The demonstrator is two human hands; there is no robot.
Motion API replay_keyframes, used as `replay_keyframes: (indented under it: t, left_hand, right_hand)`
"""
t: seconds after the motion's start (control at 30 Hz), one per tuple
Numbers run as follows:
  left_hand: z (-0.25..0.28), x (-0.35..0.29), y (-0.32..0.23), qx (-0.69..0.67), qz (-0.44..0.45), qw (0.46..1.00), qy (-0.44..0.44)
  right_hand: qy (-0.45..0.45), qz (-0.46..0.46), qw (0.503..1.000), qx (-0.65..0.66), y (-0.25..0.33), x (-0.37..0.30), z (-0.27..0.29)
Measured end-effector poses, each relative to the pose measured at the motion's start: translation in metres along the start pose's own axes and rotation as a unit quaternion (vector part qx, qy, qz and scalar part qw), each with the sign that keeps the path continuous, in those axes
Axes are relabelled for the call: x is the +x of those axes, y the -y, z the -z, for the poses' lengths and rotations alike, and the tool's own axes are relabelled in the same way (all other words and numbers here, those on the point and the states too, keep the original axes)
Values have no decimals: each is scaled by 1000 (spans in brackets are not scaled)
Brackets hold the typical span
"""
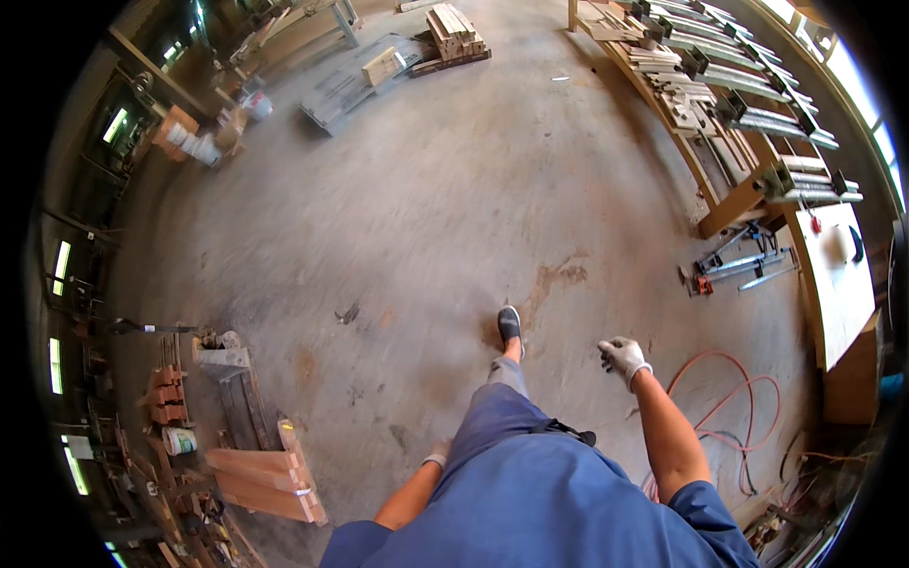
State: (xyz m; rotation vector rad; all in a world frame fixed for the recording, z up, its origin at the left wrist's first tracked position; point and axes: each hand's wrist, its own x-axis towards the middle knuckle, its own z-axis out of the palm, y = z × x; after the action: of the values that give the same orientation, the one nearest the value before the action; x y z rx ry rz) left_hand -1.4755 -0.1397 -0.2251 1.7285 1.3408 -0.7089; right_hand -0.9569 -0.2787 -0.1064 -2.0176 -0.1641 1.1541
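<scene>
My right hand (625,360), in a pale work glove, hangs out in front of my right side above the concrete floor. Its fingers are loosely bent and a little apart, with nothing seen in them. My left hand (439,453), gloved as well, is beside my left thigh; only its back and wrist edge show, and the fingers are hidden. One foot in a dark slip-on shoe (509,324) is stepped forward. Nearest to the right hand, a reddish hose (724,356) lies coiled on the floor.
At right stand a clamp rack (739,114), a wooden bench with a pale board (838,284), and bar clamps (743,265) on the floor. Stacked planks (454,33) lie far ahead. Wooden boards (260,483) and a white bucket (178,440) are at left.
</scene>
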Motion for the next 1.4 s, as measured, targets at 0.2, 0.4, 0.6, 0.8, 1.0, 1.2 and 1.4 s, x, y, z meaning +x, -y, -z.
replay_keyframes:
  t: [0.2,0.4,0.6,0.8,1.0,1.2,1.4]
  left_hand:
    - [103,75,-124,7,-7,998,67]
    - [237,214,-222,-107,3,994,-1]
    - [369,318,-365,-315,21,948,-51]
    - [370,412,-389,-258,10,962,-92]
    - [374,376,-485,136,-66,987,-45]
    - [390,402,-545,-24,44,999,7]
    - [479,512,-635,-15,30,999,40]
  right_hand:
    - [-8,-175,983,62,-21,39,40]
    - [-36,-322,945,48,22,55,54]
    - [75,-190,941,-269,50,160,78]
    - [101,-112,940,-305,182,322,124]
    - [-2,-134,991,22,394,491,197]
    - [-14,-33,999,14,583,639,220]
    - [16,-48,999,-21,606,738,228]
